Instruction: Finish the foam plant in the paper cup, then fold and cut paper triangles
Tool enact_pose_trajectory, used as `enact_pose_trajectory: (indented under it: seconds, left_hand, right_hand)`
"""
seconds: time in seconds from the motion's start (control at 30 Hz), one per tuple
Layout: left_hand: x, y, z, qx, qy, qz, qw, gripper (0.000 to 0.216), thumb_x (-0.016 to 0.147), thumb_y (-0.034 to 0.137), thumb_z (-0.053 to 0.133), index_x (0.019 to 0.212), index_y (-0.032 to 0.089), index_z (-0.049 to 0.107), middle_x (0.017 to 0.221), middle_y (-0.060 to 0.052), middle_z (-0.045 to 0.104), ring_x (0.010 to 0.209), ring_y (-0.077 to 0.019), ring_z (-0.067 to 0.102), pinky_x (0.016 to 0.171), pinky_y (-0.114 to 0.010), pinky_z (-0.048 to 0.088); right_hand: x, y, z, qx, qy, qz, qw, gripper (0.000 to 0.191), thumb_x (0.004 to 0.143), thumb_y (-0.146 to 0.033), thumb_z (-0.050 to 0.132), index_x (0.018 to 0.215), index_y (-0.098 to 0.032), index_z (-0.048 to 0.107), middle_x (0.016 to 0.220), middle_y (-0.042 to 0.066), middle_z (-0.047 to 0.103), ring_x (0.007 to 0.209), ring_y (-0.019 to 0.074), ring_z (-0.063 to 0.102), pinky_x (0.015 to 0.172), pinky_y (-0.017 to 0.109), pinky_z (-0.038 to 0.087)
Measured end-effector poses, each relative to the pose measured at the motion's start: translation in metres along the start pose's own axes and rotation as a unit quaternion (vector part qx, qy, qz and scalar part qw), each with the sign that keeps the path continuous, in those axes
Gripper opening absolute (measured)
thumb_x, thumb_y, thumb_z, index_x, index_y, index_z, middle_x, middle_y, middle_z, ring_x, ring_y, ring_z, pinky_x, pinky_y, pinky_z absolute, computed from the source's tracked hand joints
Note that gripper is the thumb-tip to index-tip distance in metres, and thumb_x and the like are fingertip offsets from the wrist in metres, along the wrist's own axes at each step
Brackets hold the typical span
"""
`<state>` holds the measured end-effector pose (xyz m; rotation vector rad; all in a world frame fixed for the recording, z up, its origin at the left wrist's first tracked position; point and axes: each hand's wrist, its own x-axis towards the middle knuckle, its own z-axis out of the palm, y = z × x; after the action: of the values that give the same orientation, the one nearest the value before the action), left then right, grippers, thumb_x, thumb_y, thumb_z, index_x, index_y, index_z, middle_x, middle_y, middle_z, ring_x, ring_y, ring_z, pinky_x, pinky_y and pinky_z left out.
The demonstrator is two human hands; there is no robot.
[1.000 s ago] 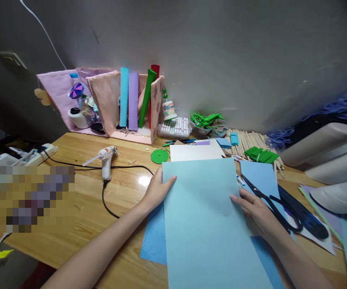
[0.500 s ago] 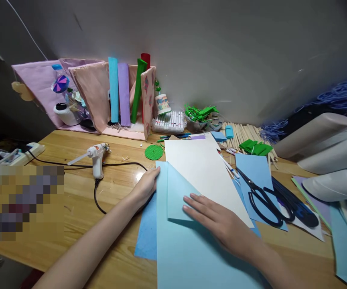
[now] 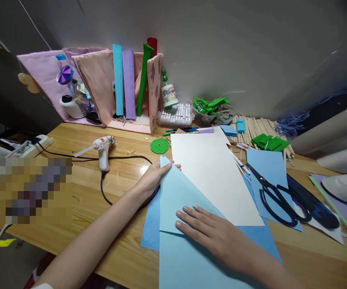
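Note:
A light blue sheet of paper [image 3: 191, 263] lies in front of me with its top corner folded over in a triangular flap. My left hand [image 3: 153, 176] pinches the upper left tip of this sheet between thumb and fingers. Flat on the folded flap rests my right hand [image 3: 207, 230], fingers stretched out and holding nothing. Under the blue sheet is a white sheet [image 3: 205, 172], and darker blue paper [image 3: 150, 224] shows beneath at the left. Black-handled scissors [image 3: 271, 194] lie on a blue piece of paper [image 3: 263, 162] to the right.
A white glue gun [image 3: 103, 152] with its black cord stands at the left. Behind are a green disc [image 3: 159, 146], a marker box [image 3: 176, 114], wooden sticks [image 3: 259, 126] and a pink fabric-covered organizer [image 3: 93, 86] holding rolls. White rolls [image 3: 344, 186] lie at the far right.
The fold has grown: the flap's left edge now sits almost on the sheet's left edge. My left thumb has come over the tip, and my right hand has slid slightly left and down.

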<state>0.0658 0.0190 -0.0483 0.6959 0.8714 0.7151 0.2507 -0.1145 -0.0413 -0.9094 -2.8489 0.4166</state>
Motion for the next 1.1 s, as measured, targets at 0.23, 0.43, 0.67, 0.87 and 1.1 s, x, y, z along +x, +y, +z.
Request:
enact_pose_trajectory:
  seconds: [0.23,0.43,0.67,0.87,1.1]
  left_hand:
    - [-0.003,0.004,0.001,-0.011,-0.016,-0.005,1.0,0.029,0.079,0.022,0.059,0.104,0.008,0.057,0.103,-0.015,0.066,0.09,-0.0189,0.064,0.083,-0.029,0.048]
    - [-0.004,0.004,0.006,0.006,0.0,-0.006,1.0,0.024,0.082,0.022,0.056,0.101,0.008,0.056,0.101,-0.016,0.067,0.087,-0.0193,0.065,0.084,-0.031,0.048]
    - [-0.003,0.002,0.003,0.003,-0.019,0.003,1.0,0.022,0.083,0.02,0.053,0.102,0.008,0.054,0.102,-0.017,0.066,0.093,-0.0219,0.064,0.089,-0.036,0.045]
    - [-0.001,-0.001,0.003,0.008,-0.003,0.019,1.0,0.019,0.084,0.024,0.052,0.095,0.008,0.055,0.101,-0.019,0.066,0.093,-0.0233,0.064,0.085,-0.036,0.048]
    - [-0.003,-0.002,0.02,0.039,-0.007,0.09,0.995,0.021,0.08,0.03,0.058,0.086,0.01,0.055,0.092,-0.016,0.069,0.085,-0.0231,0.066,0.077,-0.036,0.05]
  right_hand:
    - [0.0,-0.003,0.002,-0.021,-0.033,-0.035,0.999,0.048,0.092,-0.012,0.031,0.14,-0.014,0.022,0.142,0.004,0.027,0.131,0.0212,0.025,0.107,0.04,0.032]
    - [-0.002,-0.007,0.007,-0.011,-0.016,-0.044,0.999,0.047,0.091,-0.011,0.032,0.138,-0.014,0.026,0.14,0.005,0.032,0.131,0.021,0.027,0.107,0.039,0.032]
    - [-0.002,-0.007,0.007,0.028,0.013,-0.047,0.998,0.047,0.091,-0.011,0.035,0.137,-0.015,0.03,0.137,0.005,0.039,0.13,0.0183,0.028,0.107,0.036,0.032]
    - [-0.001,-0.006,0.008,0.059,0.005,-0.04,0.997,0.048,0.09,-0.011,0.035,0.137,-0.016,0.03,0.137,0.006,0.039,0.13,0.0174,0.028,0.107,0.036,0.031]
    - [0.0,-0.004,-0.018,0.195,0.137,0.08,0.968,0.033,0.088,-0.022,0.044,0.119,-0.018,0.052,0.116,0.008,0.06,0.112,0.0184,0.052,0.093,0.031,0.046]
